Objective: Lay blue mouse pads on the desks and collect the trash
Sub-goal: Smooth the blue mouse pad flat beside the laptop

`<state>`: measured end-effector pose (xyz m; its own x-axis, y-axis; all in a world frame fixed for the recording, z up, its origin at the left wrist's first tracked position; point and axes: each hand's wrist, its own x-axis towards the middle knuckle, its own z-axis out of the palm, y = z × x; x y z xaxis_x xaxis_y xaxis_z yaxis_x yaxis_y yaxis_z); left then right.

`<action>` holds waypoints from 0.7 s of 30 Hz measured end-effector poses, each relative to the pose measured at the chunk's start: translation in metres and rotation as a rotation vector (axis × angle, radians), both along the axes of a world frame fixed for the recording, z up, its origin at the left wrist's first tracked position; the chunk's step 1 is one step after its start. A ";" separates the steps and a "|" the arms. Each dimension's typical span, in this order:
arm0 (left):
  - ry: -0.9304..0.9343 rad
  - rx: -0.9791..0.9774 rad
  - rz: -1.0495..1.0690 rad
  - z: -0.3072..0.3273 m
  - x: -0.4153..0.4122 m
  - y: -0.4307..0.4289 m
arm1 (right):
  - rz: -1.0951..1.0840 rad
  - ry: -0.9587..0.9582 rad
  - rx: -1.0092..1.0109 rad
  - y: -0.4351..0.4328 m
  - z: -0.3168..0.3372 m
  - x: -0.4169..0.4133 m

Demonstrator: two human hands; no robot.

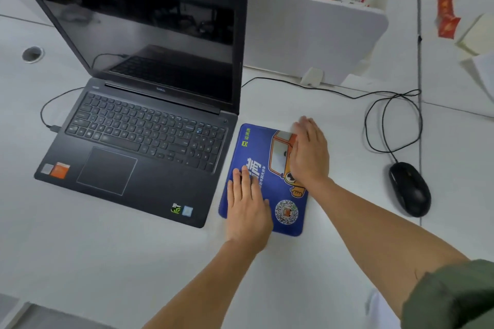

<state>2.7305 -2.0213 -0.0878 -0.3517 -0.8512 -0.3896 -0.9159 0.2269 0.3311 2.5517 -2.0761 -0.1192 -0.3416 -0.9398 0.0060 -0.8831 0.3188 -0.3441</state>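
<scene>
Pressing flat on the blue mouse pad [263, 181]: left hand [248, 211] on its near-left part, right hand [308, 153] on its far-right edge, fingers straight, gripping nothing. Pad lies on the white worktop [107, 254] just beside the open laptop [144, 104]; black mouse [409, 189] sits well right.

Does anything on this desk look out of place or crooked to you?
Slightly. The black mouse sits on the bare desk, apart from the blue mouse pad, which the left hand and right hand press flat. The pad's print runs sideways. Nothing looks spilled or damaged.
</scene>
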 end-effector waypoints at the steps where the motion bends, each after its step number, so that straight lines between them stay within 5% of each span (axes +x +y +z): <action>1: 0.023 -0.014 0.073 -0.005 -0.011 0.003 | 0.018 0.017 -0.019 0.000 -0.001 -0.005; 11: -0.020 -0.219 -0.022 -0.033 0.005 0.009 | 0.060 0.049 -0.109 -0.002 -0.008 -0.020; 21: 0.004 -0.191 -0.584 -0.030 0.018 0.099 | 0.051 0.019 -0.056 -0.002 0.000 -0.019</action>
